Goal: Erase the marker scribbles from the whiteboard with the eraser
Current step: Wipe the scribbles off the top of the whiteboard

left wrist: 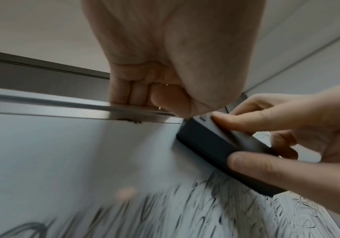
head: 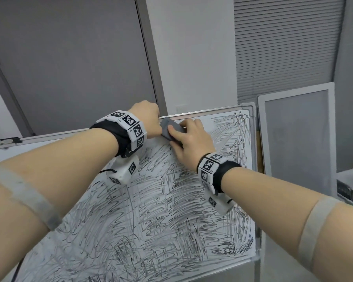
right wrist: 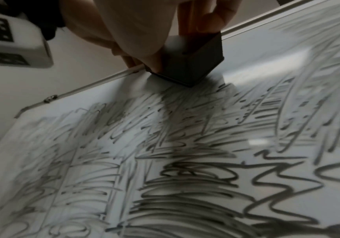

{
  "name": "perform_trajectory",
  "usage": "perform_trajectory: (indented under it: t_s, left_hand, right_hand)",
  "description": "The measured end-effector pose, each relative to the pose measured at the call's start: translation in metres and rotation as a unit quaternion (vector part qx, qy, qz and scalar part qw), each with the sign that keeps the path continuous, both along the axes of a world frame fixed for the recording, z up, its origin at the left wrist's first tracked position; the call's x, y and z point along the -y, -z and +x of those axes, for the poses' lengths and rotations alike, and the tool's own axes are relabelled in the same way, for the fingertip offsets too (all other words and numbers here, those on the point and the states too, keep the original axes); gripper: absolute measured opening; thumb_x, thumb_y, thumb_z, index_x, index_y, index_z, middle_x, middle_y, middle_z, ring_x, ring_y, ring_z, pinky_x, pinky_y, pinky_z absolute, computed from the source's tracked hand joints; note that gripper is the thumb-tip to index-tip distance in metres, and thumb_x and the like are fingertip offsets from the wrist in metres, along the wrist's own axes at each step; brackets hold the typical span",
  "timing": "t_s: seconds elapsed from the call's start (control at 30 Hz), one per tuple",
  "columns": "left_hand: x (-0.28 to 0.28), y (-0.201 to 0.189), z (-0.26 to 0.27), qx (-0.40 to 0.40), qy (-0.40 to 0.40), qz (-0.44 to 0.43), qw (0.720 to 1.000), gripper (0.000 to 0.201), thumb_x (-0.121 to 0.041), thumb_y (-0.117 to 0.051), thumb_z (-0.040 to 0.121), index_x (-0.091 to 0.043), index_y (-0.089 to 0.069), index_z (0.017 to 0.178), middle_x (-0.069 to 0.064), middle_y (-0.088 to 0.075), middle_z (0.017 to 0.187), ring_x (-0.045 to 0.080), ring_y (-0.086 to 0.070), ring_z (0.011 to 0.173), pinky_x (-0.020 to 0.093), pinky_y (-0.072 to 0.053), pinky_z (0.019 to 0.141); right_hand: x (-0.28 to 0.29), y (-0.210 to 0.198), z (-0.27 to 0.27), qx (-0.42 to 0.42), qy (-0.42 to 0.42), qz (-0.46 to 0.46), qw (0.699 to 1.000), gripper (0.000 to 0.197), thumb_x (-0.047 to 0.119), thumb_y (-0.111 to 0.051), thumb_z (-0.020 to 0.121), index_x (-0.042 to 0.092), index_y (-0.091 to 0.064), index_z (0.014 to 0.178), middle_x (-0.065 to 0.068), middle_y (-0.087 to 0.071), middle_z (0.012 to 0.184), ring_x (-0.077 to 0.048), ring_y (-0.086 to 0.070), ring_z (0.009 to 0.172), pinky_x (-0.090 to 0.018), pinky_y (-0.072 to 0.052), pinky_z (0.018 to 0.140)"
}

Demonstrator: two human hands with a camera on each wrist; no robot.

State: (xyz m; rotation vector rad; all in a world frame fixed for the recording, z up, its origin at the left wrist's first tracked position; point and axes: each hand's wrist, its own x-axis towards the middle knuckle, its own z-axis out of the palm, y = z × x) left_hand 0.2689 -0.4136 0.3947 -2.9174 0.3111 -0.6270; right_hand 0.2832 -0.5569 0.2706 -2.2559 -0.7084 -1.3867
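left hand (head: 149,117): fingers curled, gripping | right hand (head: 192,139): fingers pinching

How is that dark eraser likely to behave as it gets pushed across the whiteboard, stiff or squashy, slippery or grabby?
The eraser probably stays stiff: its edges look straight and blocky under the right hand. It likely glides easily, since the whiteboard looks glossy, with a clean strip beside it. It seems light, as a fingertip grip holds it. The left hand grips the top frame, which suggests that the board may shift when pushed.

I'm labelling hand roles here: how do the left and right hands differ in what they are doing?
The left hand grips the whiteboard's top frame, fingers curled over it; the right hand holds the eraser between thumb and fingers. The left sits on the edge, the right lower, on the board surface. Both wear marker-tagged wristbands.
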Motion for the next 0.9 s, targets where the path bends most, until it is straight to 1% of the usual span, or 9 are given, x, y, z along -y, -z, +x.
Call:
perform_trajectory:
  t_s: [0.07,0.13,0.3,0.43,0.5,0.57,0.67,0.8,0.9]
  left_hand:
    - [0.0,0.001,-0.003,-0.003,0.007,-0.003,1.0,0.007,-0.008,-0.055,0.073,-0.006,-0.059,0.067,0.011,-0.048,0.061,0.029,-0.041,0.058,0.027,-0.039,0.052]
    - [0.001,0.002,-0.006,-0.002,0.01,-0.004,1.0,0.009,-0.002,-0.052,0.068,-0.009,-0.048,0.064,0.01,-0.042,0.06,0.028,-0.036,0.059,0.025,-0.033,0.05]
    - [-0.002,0.0,-0.002,-0.005,0.007,0.0,1.0,0.015,0.0,-0.052,0.067,-0.011,-0.042,0.063,0.008,-0.037,0.059,0.025,-0.032,0.057,0.025,-0.03,0.049]
    - [0.002,-0.001,0.002,-0.011,0.001,0.001,1.0,0.018,0.001,-0.051,0.066,-0.011,-0.037,0.061,0.007,-0.035,0.058,0.025,-0.031,0.056,0.025,-0.027,0.049]
    - [0.006,0.0,0.002,-0.025,-0.005,0.018,1.0,0.009,-0.004,-0.053,0.069,-0.01,-0.047,0.073,0.006,-0.046,0.065,0.026,-0.042,0.059,0.026,-0.034,0.052]
    - [0.011,0.004,0.004,-0.044,-0.008,0.065,0.997,0.033,-0.013,-0.056,0.073,-0.015,-0.053,0.106,0.005,-0.057,0.084,0.027,-0.056,0.073,0.03,-0.044,0.059]
    - [0.022,0.011,0.01,-0.071,-0.008,0.074,0.995,0.069,-0.017,-0.055,0.076,-0.03,-0.035,0.141,0.006,-0.057,0.112,0.03,-0.062,0.09,0.035,-0.053,0.069]
    - [0.038,0.024,0.018,-0.049,0.025,0.071,0.996,0.079,-0.02,-0.059,0.078,-0.033,-0.025,0.147,0.005,-0.049,0.132,0.032,-0.056,0.112,0.043,-0.051,0.084]
    - [0.046,0.032,0.022,-0.009,0.036,0.07,0.997,0.071,-0.015,-0.061,0.076,-0.026,-0.033,0.14,0.003,-0.052,0.128,0.031,-0.055,0.112,0.041,-0.044,0.083]
  right_hand:
    - [0.012,0.001,0.003,-0.004,0.004,0.01,1.0,0.036,0.029,-0.068,0.084,0.021,-0.067,0.119,-0.012,-0.056,0.106,-0.033,-0.048,0.095,-0.033,-0.046,0.057]
    - [0.029,0.005,0.006,-0.015,0.014,0.03,0.999,0.033,0.03,-0.069,0.085,0.022,-0.068,0.117,-0.011,-0.057,0.108,-0.033,-0.048,0.096,-0.033,-0.047,0.059]
    - [0.087,0.014,0.016,-0.062,0.083,0.119,0.987,0.034,0.027,-0.068,0.085,0.019,-0.068,0.118,-0.014,-0.056,0.109,-0.034,-0.047,0.103,-0.042,-0.051,0.074]
    - [0.11,0.014,0.016,-0.088,0.129,0.161,0.975,0.037,0.029,-0.067,0.087,0.019,-0.067,0.122,-0.013,-0.055,0.111,-0.034,-0.046,0.109,-0.043,-0.049,0.084]
    - [0.103,0.013,0.014,-0.09,0.122,0.16,0.975,0.038,0.029,-0.067,0.087,0.017,-0.066,0.123,-0.013,-0.055,0.109,-0.033,-0.045,0.107,-0.042,-0.048,0.083]
    - [0.09,0.012,0.01,-0.085,0.098,0.136,0.982,0.037,0.028,-0.068,0.086,0.017,-0.067,0.121,-0.014,-0.055,0.107,-0.033,-0.046,0.103,-0.043,-0.05,0.078]
    - [0.068,0.015,0.003,-0.065,0.053,0.067,0.994,0.036,0.028,-0.07,0.084,0.016,-0.067,0.118,-0.014,-0.056,0.106,-0.034,-0.048,0.099,-0.042,-0.051,0.07]
    - [0.055,0.021,-0.001,-0.047,0.017,0.042,0.998,0.038,0.028,-0.07,0.084,0.016,-0.065,0.12,-0.014,-0.056,0.104,-0.033,-0.048,0.095,-0.041,-0.051,0.063]
    - [0.069,0.024,0.003,-0.056,0.029,0.045,0.997,0.039,0.03,-0.069,0.085,0.017,-0.065,0.121,-0.014,-0.056,0.106,-0.032,-0.049,0.097,-0.04,-0.052,0.061]
